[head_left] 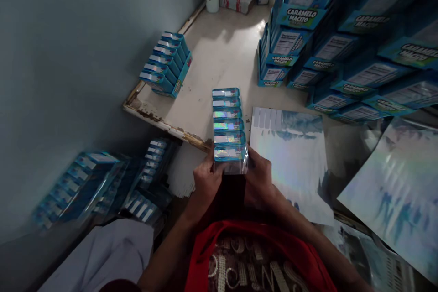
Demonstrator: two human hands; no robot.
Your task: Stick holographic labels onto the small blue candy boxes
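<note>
A row of several small blue boxes (pixel 228 126) with shiny silver strips along their tops sits between my hands, at the front edge of the table. Clear plastic shows around the near end of the row. My left hand (pixel 207 177) is closed on the pack's near left corner, while my right hand (pixel 262 171) grips the near right corner. Fingertips of both hands are partly hidden beside and under the pack. To its right lies a sheet of silvery, rainbow-sheen stickers (pixel 290 164) with some strips peeled off.
Another tray of blue boxes (pixel 166 64) stands by the left wall. Tall stacks of "Caramelo Macizo" packs (pixel 352 64) fill the right side. More packs (pixel 78 182) lie lower left. A second shiny sheet (pixel 400 196) is at right. The table's edge (pixel 164 124) is chipped.
</note>
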